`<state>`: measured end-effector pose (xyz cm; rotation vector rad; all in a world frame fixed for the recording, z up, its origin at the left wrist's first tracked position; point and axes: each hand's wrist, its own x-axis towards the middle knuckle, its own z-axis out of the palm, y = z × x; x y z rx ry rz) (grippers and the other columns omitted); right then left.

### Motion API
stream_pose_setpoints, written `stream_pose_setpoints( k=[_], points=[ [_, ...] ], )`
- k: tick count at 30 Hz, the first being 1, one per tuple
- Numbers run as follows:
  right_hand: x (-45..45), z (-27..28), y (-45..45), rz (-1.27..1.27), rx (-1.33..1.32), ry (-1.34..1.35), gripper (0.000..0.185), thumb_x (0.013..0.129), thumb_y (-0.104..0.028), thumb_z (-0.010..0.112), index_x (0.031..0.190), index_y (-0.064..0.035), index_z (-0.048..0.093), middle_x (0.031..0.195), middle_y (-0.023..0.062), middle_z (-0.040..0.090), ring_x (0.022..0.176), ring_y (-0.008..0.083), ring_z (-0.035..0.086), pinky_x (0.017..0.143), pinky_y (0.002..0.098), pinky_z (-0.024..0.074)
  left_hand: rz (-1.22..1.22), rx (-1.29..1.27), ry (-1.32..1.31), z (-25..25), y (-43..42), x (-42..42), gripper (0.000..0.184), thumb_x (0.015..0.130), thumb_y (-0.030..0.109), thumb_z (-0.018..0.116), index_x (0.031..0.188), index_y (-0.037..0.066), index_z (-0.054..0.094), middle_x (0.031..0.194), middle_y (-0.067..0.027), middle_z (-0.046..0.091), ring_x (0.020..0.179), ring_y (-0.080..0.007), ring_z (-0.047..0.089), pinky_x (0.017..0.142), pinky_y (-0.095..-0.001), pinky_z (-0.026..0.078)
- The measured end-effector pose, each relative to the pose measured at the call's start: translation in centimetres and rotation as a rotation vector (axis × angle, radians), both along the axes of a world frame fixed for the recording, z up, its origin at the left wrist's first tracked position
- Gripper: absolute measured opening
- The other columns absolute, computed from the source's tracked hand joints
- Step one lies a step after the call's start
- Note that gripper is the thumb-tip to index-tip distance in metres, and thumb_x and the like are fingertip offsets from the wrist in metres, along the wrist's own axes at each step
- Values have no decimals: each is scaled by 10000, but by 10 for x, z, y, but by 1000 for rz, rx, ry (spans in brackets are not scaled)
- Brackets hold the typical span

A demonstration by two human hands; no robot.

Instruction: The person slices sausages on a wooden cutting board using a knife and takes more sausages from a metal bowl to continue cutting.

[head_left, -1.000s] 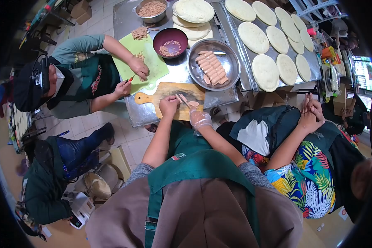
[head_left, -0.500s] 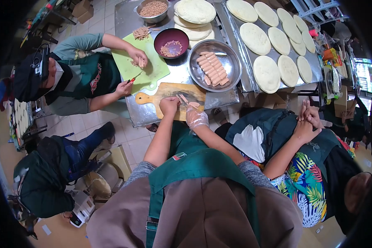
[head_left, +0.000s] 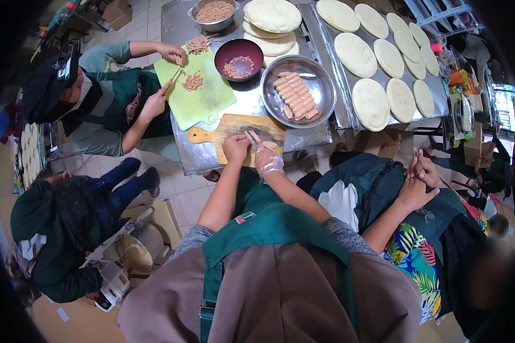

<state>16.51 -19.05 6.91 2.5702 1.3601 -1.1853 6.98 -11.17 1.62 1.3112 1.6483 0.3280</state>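
My left hand (head_left: 235,148) is closed around a knife (head_left: 250,139), whose blade points away over the wooden cutting board (head_left: 226,127). Clad in a clear plastic glove, my right hand (head_left: 268,161) is closed on a sausage (head_left: 254,136) beside the blade. Another sausage piece (head_left: 269,145) lies by the gloved fingers. Just beyond the board, a steel bowl (head_left: 327,86) holds several sausages (head_left: 295,94) in rows, with a few short pieces at their near end.
At the left, a co-worker's hand (head_left: 154,106) holds a red-handled knife over a green cutting board (head_left: 212,97). Nearby are a maroon bowl (head_left: 220,51), a pot of chopped sausage (head_left: 213,12) and stacked flatbreads (head_left: 273,16). Another person's clasped hands (head_left: 422,173) are at right.
My hands stay almost in place at the board. The co-worker at left has drawn both hands back, exposing a pile of chopped pieces on the green board. The person at lower left has shifted.
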Motion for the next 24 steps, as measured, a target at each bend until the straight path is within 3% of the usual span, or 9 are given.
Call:
stream_pose_setpoints(
  k=[9,13,18,21,24],
  points=[
    [0,7,-10,13,-87,38,273,991,-227,381,1138,-66,545,917,257,690,877,421,689,751,514,547,70,-7,-32,13,-6,8,224,702,42,742,919,-13,725,794,-105,731,690,-151,692,668,-280,549],
    [7,35,-36,-39,-271,88,320,986,-243,364,1173,-93,576,1041,239,679,997,409,663,853,488,522,53,4,-19,12,-7,7,211,713,47,738,917,-6,724,792,-105,732,693,-157,695,670,-286,548],
    [35,50,-44,171,-174,67,317,961,-234,391,1090,-33,599,938,217,699,901,398,687,813,480,532,-50,49,109,12,-1,9,179,743,142,738,866,16,705,780,-119,722,714,-223,702,690,-338,544],
    [56,35,-53,260,-57,105,295,967,-304,413,1056,-54,542,878,260,676,847,398,679,750,522,522,-62,78,158,17,0,14,244,749,238,752,846,25,684,771,-125,712,736,-273,698,703,-379,541],
    [56,30,-50,0,83,63,376,927,-386,504,1036,-28,534,865,265,673,829,399,676,746,512,522,-119,104,259,31,1,25,325,741,318,772,840,28,661,790,-137,705,769,-314,693,713,-411,540]
  ],
)
